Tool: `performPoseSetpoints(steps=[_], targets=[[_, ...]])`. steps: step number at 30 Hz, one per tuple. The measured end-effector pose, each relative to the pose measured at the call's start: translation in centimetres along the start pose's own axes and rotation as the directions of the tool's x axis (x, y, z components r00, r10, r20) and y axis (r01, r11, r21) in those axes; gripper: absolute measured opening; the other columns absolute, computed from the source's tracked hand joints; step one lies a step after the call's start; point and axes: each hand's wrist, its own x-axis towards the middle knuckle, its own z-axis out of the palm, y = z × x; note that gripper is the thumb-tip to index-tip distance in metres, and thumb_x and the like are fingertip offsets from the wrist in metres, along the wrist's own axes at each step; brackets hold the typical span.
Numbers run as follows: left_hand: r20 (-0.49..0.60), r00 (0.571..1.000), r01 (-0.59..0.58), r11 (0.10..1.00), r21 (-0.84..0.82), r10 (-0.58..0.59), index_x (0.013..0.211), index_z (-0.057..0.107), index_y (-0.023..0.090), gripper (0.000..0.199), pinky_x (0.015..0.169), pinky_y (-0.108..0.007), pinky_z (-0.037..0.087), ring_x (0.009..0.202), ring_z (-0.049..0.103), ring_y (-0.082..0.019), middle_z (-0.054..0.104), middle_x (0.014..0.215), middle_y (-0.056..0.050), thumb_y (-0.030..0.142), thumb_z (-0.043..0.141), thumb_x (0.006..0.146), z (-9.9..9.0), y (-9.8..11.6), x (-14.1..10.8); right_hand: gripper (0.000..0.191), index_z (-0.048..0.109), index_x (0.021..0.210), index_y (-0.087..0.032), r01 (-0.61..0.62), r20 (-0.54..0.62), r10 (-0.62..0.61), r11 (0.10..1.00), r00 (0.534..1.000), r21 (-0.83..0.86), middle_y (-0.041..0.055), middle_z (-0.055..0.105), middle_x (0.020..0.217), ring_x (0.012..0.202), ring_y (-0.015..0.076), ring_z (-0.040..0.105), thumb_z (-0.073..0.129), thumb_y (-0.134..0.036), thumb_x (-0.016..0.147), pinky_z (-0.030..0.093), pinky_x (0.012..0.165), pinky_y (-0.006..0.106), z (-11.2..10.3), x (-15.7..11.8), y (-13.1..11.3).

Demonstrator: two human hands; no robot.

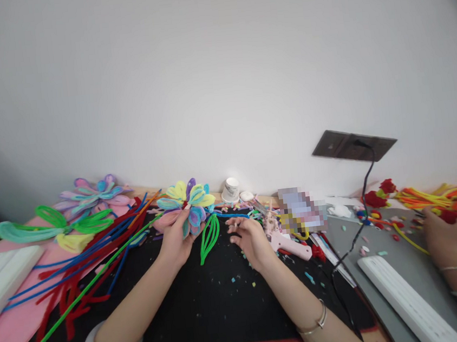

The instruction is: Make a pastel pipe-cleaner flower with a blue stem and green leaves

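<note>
My left hand (178,237) is closed on a pipe-cleaner flower (193,199) with yellow, purple, blue and pink looped petals. A green looped leaf (210,239) hangs just right of that hand, over the black mat (210,309). To the right of the leaf, my right hand (249,237) is raised with its fingers bent and apart, and nothing shows between them. A pink glue gun (289,245) lies on the mat beside my right hand. Blue stems (229,215) run behind the two hands.
Red and blue pipe cleaners (76,279), a long green stem (82,292) and two more flowers lie left. A paper cup (230,190) stands by the wall. At right are a black cable (366,183), a white power strip (405,299) and another person's hands (447,235) with orange-red material.
</note>
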Motion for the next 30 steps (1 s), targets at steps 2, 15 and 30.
performPoseSetpoints(steps=[2,15,30], targets=[[-0.013,1.000,0.006,1.000,-0.009,-0.006,0.059,0.059,0.015,0.020,0.063,-0.029,0.055,0.045,0.051,-0.008,0.054,0.047,0.004,0.027,0.067,0.072,0.02,0.01,0.01,0.003,0.055,0.063,-0.017,-0.020,-0.013,0.022,0.996,1.000,0.092,0.0051,0.066,0.081,0.072,0.0148,0.060,0.054,-0.015,0.060,0.046,0.059,0.023,-0.11,0.09,-0.15],[-0.085,0.996,0.016,0.999,-0.044,-0.019,0.067,0.061,0.015,0.011,0.060,-0.029,0.056,0.049,0.056,-0.009,0.062,0.057,0.002,0.022,0.068,0.070,0.26,0.14,-0.06,0.008,0.046,0.056,-0.020,-0.192,-0.024,0.214,0.914,0.976,0.356,-0.0033,0.046,0.045,0.057,0.0139,0.056,0.049,-0.015,0.063,0.049,0.080,0.034,-0.15,0.35,-0.76],[-0.064,0.998,0.000,1.000,-0.019,-0.001,0.066,0.062,0.016,0.009,0.059,-0.029,0.056,0.045,0.054,-0.009,0.061,0.054,0.003,0.021,0.067,0.071,0.47,0.19,-0.35,0.010,0.045,0.073,-0.017,-0.474,0.115,0.462,0.873,0.879,0.115,-0.0101,0.029,0.048,0.038,0.0035,0.018,0.055,-0.018,0.070,0.012,0.036,0.015,-0.28,0.19,-0.37]])
